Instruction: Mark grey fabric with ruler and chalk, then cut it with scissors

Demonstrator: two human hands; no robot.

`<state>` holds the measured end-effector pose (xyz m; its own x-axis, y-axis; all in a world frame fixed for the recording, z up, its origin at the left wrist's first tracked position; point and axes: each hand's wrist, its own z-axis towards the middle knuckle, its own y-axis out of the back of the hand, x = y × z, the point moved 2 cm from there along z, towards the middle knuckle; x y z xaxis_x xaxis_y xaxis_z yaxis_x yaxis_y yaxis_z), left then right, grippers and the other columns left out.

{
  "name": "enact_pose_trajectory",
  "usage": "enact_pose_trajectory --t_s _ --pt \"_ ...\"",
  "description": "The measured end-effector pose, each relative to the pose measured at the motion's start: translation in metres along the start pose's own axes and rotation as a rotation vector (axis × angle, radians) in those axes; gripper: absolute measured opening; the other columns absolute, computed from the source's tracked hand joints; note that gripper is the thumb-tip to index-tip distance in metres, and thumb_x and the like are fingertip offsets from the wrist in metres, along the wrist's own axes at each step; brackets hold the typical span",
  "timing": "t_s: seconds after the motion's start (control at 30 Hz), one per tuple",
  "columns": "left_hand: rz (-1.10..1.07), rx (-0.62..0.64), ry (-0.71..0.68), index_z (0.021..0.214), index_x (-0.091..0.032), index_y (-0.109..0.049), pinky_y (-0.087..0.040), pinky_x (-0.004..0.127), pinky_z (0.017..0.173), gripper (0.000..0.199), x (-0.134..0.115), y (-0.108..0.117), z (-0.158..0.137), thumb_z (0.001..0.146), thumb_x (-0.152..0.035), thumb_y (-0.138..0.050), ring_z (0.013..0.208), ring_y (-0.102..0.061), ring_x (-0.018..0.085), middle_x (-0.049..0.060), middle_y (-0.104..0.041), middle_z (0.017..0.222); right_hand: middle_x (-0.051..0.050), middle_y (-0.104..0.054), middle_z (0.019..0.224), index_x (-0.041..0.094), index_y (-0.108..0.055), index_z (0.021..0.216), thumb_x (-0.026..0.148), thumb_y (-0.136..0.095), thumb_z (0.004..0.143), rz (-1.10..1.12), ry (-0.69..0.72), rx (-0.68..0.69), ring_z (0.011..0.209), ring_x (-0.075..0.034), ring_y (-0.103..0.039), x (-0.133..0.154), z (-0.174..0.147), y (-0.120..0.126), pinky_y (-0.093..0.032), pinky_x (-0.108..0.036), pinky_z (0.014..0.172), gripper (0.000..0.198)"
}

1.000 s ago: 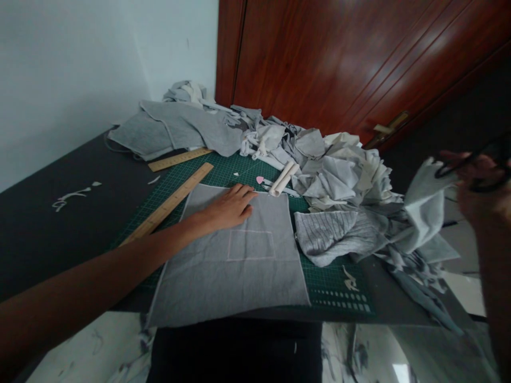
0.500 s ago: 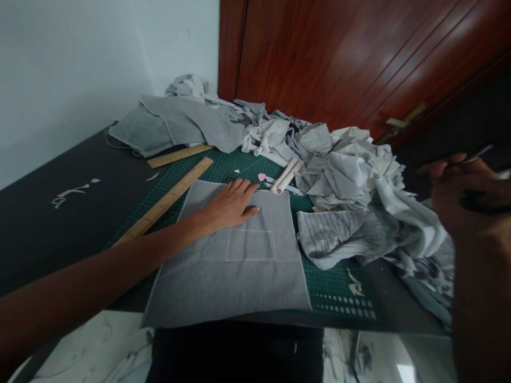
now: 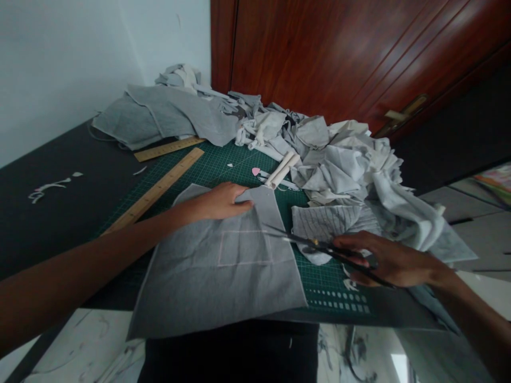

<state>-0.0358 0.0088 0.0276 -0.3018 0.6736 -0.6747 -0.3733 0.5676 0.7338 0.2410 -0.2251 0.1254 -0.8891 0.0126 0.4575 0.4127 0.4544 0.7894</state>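
Note:
A grey cloth piece (image 3: 215, 290) with a pale rectangle drawn on it lies before me, its near edge over the table's front. At its far edge, my left hand (image 3: 225, 201) pinches the cloth, thumb on top and the other fingers partly hidden. My right hand (image 3: 381, 258) is wrapped round the handles of black scissors (image 3: 315, 242). Their blades point left, slightly parted, over the right side of the cloth near the drawn rectangle. Beneath the cloth is a green cutting mat (image 3: 327, 284).
Two wooden rulers (image 3: 155, 192) lie on the left. A heap of crumpled grey and white cloth (image 3: 343, 167) fills the right and back. Rolled pale strips (image 3: 282, 169) and a pink chalk piece (image 3: 256, 171) sit beyond the cloth. A wooden door (image 3: 303, 58) stands behind.
My right hand has come in from the far right with the scissors, down to the cloth. My left hand has gone from lying flat to gripping the cloth's far edge, which has shifted.

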Motion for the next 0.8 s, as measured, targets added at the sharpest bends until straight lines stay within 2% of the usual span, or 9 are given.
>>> enact_pose_trajectory --t_s 0.13,0.3,0.47,0.63,0.8 --pt "-0.123 0.078 0.017 0.11 -0.015 -0.073 -0.055 0.028 0.082 0.03 0.008 0.0 0.0 0.101 -0.038 -0.055 0.095 -0.075 0.021 0.006 -0.082 0.11 -0.008 -0.077 0.098 0.025 -0.076 0.096 0.036 -0.073 0.074 -0.067 -0.059 0.2 0.085 -0.028 -0.071 0.02 0.018 -0.003 -0.057 -0.035 0.071 0.025" --pt "-0.279 0.222 -0.035 0.128 -0.018 -0.069 -0.055 0.027 0.09 0.042 0.011 -0.009 -0.003 0.096 -0.045 -0.066 0.112 -0.075 0.022 0.007 -0.079 0.128 0.0 -0.069 0.079 0.026 -0.073 0.088 0.034 -0.078 0.074 0.012 -0.075 0.262 0.073 -0.022 -0.065 0.016 0.035 -0.001 -0.052 -0.03 0.065 0.017" --pt "-0.307 0.191 -0.028 0.133 -0.017 -0.067 -0.055 0.028 0.091 0.051 0.011 -0.014 -0.003 0.089 -0.043 -0.074 0.111 -0.075 0.023 0.009 -0.078 0.13 0.002 -0.064 0.073 0.025 -0.07 0.083 0.035 -0.077 0.075 0.013 -0.073 0.291 0.068 -0.02 -0.06 0.015 0.045 0.003 -0.049 -0.028 0.064 0.014" --pt "-0.336 0.161 -0.02 0.126 -0.019 -0.07 -0.055 0.031 0.091 0.045 0.011 -0.016 -0.004 0.089 -0.043 -0.074 0.108 -0.075 0.025 0.008 -0.079 0.126 0.001 -0.065 0.073 0.026 -0.072 0.089 0.038 -0.079 0.075 0.004 -0.065 0.278 0.069 -0.021 -0.062 0.017 0.051 0.003 -0.049 -0.028 0.063 0.019" --pt "-0.34 0.136 -0.012 0.125 -0.017 -0.069 -0.054 0.031 0.091 0.043 0.009 -0.017 -0.006 0.088 -0.039 -0.075 0.107 -0.075 0.024 0.008 -0.079 0.125 0.002 -0.061 0.072 0.025 -0.065 0.081 0.036 -0.077 0.075 0.011 -0.075 0.308 0.068 -0.02 -0.06 0.018 0.056 0.001 -0.048 -0.028 0.062 0.018"
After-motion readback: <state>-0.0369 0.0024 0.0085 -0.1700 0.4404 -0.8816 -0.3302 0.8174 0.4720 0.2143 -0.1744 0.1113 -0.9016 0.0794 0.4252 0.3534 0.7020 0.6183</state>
